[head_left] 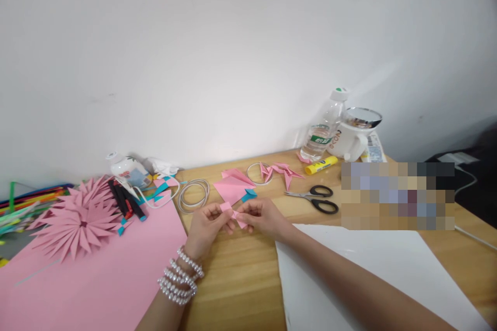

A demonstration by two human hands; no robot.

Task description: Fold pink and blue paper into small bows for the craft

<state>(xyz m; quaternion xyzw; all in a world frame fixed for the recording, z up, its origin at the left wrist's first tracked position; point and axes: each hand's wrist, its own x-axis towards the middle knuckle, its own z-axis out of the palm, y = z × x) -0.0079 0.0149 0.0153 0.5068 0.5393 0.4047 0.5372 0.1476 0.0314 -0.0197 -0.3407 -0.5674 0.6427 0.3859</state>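
Note:
Between my two hands is a small folded piece of pink paper (226, 207), held above the wooden table. My left hand (209, 221), with pearl-like bead strands at its wrist, pinches the paper's left part. On the other side, my right hand (261, 215) grips the lower right part with fingertips closed. Just behind them lie folded pink paper sheets (233, 184) and a small blue folded paper (249, 195). Pink folded paper pieces (287, 173) rest farther back, one of them by a thin metal ring (250, 173).
Black-handled scissors (320, 199), a yellow glue stick (321, 165), a water bottle (322, 126) and a white mug (349, 137) stand or lie at right. White board (349, 274) is under my right forearm. Left are pink paper flowers (83, 222), markers (126, 201) and ring coils (193, 195).

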